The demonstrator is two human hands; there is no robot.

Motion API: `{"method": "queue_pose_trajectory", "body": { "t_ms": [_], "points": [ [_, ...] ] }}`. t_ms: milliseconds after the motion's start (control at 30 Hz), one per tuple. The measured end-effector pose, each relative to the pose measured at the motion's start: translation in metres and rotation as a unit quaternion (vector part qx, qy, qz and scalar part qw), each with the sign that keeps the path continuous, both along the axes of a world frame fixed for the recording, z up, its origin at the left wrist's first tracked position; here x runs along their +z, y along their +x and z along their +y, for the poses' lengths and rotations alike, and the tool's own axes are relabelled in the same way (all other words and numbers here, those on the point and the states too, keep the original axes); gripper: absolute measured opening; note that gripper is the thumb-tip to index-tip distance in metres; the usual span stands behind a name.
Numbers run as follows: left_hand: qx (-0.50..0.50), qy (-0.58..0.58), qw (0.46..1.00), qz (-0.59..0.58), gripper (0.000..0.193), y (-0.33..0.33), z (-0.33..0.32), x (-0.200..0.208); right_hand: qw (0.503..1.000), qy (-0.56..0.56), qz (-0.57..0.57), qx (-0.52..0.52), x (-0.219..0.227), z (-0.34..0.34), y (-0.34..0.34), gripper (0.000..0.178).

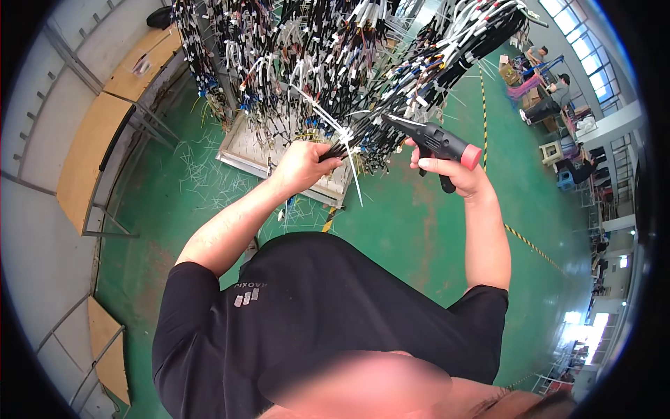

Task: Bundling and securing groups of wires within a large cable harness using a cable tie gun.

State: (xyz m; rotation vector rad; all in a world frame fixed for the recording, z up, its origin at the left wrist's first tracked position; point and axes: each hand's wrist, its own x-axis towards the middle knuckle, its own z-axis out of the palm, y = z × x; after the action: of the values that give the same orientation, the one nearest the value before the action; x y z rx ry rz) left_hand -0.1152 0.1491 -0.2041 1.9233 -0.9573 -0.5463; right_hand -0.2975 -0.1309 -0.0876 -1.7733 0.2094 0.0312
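My left hand (305,166) is closed around a bunch of black cables in the wire harness (370,133). White cable ties (347,136) cross the bunch just beyond my fingers, their loose tails sticking out. In my right hand (457,173) is a black cable tie gun (436,140) with a red end cap. Its narrow nose points left toward the harness, close to the ties; whether it touches one I cannot tell. More harnesses (307,63) of black, white and coloured wires hang in dense bundles in front of me.
A pale tray-like base (244,150) stands under the hanging harnesses. Cut tie ends (202,171) litter the green floor. Wooden-topped tables (91,153) line the left wall. Yellow-black floor tape (532,244) runs at right, where people (551,98) and boxes are farther off.
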Motion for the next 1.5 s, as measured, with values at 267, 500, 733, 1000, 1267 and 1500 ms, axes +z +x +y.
{"method": "queue_pose_trajectory", "body": {
  "t_ms": [267, 500, 733, 1000, 1267, 1500],
  "points": [
    [-0.002, -0.075, 0.973, -0.217, 0.025, 0.002, 0.001, -0.016, 0.998, -0.005, 0.054, 0.012, 0.014, -0.002, 0.017, 0.049],
    [-0.031, -0.005, 0.99, 0.135, 0.03, 0.013, 0.004, 0.007, 0.999, 0.032, 0.013, -0.022, -0.001, -0.001, 0.007, 0.047],
    [-0.053, -0.111, 0.942, 0.312, 0.035, 0.018, -0.009, -0.007, 0.998, 0.041, 0.006, -0.048, -0.004, 0.004, -0.002, 0.044],
    [-0.056, -0.105, 0.993, 0.022, 0.02, 0.009, -0.008, -0.009, 0.999, -0.007, 0.036, -0.034, 0.004, -0.002, 0.002, 0.036],
    [-0.059, -0.103, 0.99, -0.074, 0.028, 0.01, -0.005, -0.002, 0.963, -0.269, -0.006, 0.016, 0.006, 0.009, 0.006, 0.019],
    [-0.066, -0.031, 0.992, 0.1, 0.019, 0.027, 0.002, 0.009, 0.786, -0.593, -0.175, 0.011, -0.029, 0.026, -0.004, 0.038]
  ]
}}
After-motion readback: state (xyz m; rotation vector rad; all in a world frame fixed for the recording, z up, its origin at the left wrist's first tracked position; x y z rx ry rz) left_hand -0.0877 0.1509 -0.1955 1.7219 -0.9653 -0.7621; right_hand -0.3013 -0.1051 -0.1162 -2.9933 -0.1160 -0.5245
